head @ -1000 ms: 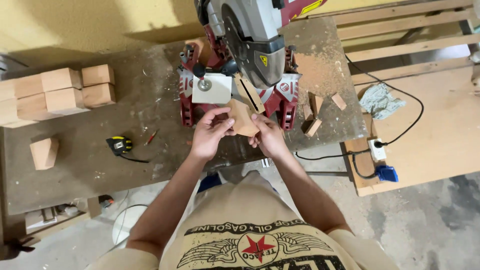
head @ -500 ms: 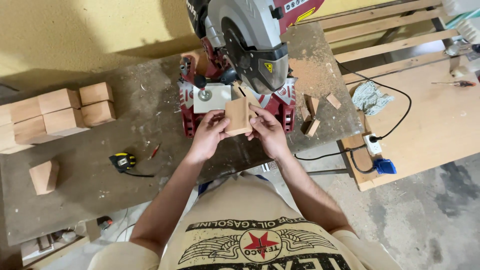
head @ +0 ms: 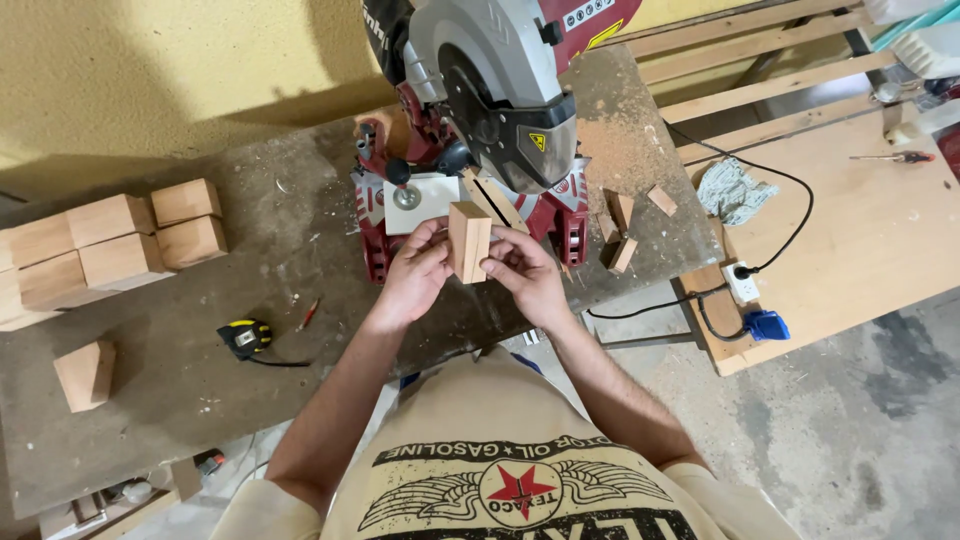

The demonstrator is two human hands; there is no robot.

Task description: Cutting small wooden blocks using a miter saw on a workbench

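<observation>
Surface [head: 250, 400]: grey, dusty, set against a yellow wall; mitre saw [head: 480, 110] at upper centre, stacked wood blocks [head: 110, 245] at left, tape measure [head: 245, 338] lower left | Wood block [head: 468, 242]: held at frame centre before the saw, long axis up-down in frame | Look: pale tan, rectangular, smooth-cut | Left hand [head: 415, 275] and right hand [head: 525, 275]: block pinched between both from either side.

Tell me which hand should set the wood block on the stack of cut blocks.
Probably the left hand. Both hands hold the wood block in front of the miter saw, but the stack of cut blocks lies on the left side of the workbench; the right hand would cross over.
</observation>
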